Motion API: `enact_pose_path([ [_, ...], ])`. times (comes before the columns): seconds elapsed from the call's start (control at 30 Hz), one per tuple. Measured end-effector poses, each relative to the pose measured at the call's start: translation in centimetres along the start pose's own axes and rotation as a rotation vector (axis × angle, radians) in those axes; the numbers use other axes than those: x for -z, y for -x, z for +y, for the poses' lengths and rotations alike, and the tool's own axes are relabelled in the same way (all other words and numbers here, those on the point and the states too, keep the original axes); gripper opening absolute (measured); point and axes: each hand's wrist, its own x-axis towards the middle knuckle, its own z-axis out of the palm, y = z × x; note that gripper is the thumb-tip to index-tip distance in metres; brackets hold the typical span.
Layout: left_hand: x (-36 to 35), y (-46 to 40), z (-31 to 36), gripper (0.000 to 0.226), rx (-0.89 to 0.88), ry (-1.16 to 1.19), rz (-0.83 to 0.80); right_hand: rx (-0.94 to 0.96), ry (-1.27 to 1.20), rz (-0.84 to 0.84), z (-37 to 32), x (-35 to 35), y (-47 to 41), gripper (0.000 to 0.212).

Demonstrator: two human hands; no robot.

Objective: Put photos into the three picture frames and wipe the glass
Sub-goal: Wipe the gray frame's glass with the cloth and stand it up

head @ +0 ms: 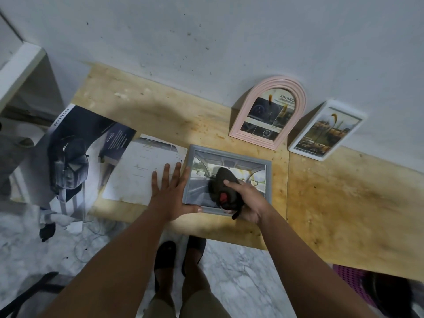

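Cloth (223,188) is the thing I watch first; dark, with a red patch, it is bunched in the right hand (249,203), whose fingers curl around it and press it on the glass of the grey frame (229,154), at the centre of the picture; I judge this is the wiping step. The grey frame lies flat on the wooden table (344,203), I think because flat glass takes pressure better; inside it I see 1 photo of a car interior. The left hand (169,193) lies flat, fingers straight and a little apart, on the left edge of the frame with the thumb along the lower edge; I believe it stops the frame from sliding.

In the upper right, the pink arched frame (243,125) and the white frame (296,145) lean on the wall (206,31), each with 1 photo inside; both seem to show yellowish streaks, so I judge their glass is not yet wiped.

At left, a brochure (68,161) and a paper sheet (133,175) lie just beside the grey frame.
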Motion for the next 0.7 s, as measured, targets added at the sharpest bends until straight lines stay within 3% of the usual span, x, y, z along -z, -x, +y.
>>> enact_pose_path([
  [0.23, 0.2, 0.1, 0.2, 0.139, 0.012, -0.01, -0.017, -0.07, -0.454, -0.002, 0.8, 1.5, 0.4, 0.049],
  [0.37, 0.3, 0.0, 0.3, 0.139, 0.014, 0.0, -0.026, 0.012, -0.401, 0.047, -1.2, -0.5, -0.5, 0.045],
  [0.43, 0.3, 0.0, 0.4, 0.139, 0.013, -0.007, -0.023, 0.082, -0.216, 0.123, -2.5, -1.7, -1.3, 0.034],
  [0.57, 0.3, 0.0, 0.4, 0.139, 0.007, -0.015, -0.01, 0.459, 0.499, 0.344, -4.1, -3.6, -4.0, 0.023],
  [0.63, 0.4, 0.0, 0.4, 0.138, 0.006, -0.013, -0.009, 0.633, 0.881, 0.353, -3.6, -4.1, -5.7, 0.02],
  [0.7, 0.4, 0.0, 0.4, 0.137, 0.004, -0.009, -0.014, 0.658, 1.351, 0.334, -2.0, -4.2, -7.2, 0.031],
])
